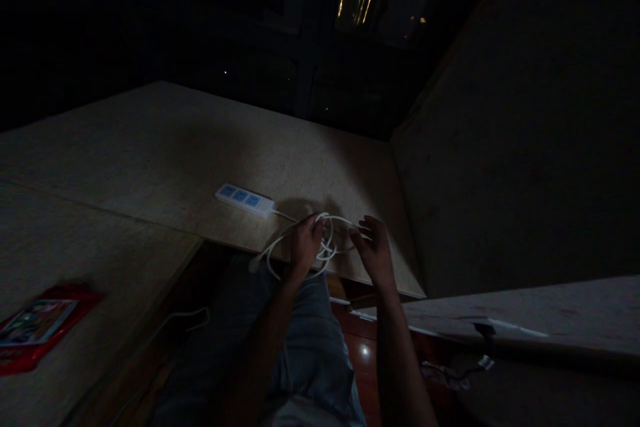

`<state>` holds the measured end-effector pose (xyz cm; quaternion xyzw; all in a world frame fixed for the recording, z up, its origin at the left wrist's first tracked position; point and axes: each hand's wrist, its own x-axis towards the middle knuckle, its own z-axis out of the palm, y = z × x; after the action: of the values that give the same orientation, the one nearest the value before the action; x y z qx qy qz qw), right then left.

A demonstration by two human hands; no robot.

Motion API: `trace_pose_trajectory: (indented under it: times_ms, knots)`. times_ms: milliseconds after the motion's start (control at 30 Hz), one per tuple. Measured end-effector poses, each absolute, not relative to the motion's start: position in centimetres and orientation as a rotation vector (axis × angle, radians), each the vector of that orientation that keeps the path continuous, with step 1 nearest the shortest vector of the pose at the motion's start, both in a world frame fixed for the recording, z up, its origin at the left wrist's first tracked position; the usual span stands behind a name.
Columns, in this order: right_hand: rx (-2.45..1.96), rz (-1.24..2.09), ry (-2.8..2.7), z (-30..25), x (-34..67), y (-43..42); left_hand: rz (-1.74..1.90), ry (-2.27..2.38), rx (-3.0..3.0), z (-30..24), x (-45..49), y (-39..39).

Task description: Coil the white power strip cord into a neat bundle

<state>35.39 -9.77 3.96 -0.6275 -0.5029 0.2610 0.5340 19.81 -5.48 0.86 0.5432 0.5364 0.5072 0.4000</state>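
A white power strip (245,200) with blue socket faces lies on the pale ledge. Its white cord (327,253) runs from the right end to my hands and hangs there in loose loops. My left hand (305,245) is closed around several strands of the coil. To its right, my right hand (374,250) has thumb and bent fingers on a stretch of the same cord, near the ledge's front edge. The cord's plug end (255,263) dangles left of my left hand, over my leg. Dim light blurs the fingertips and the details of the loops.
A red packet (45,327) lies on the surface at lower left. Another thin white cable (185,313) hangs below the ledge (280,147). Dark windows (310,33) stand behind, a wall (510,147) at right. A dark cord (465,371) is at lower right.
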Motion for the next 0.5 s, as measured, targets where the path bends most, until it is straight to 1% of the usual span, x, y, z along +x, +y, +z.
trace_pose_trajectory:
  times_ms: [133,267,367,500]
  knots:
    - [-1.714,0.346,-1.830,6.1,34.3,-7.2,1.295,1.314,1.380,1.2,20.1,-5.8]
    - [-1.891,0.187,-2.150,7.4,33.3,-5.7,1.282,1.246,1.328,1.2,19.6,-5.8]
    - [-1.716,0.220,-2.091,7.2,33.5,-5.3,1.311,1.277,1.303,1.6,18.8,-5.7]
    - [-1.451,0.535,-1.528,6.1,34.0,-5.4,1.370,1.441,1.402,2.9,17.7,-6.0]
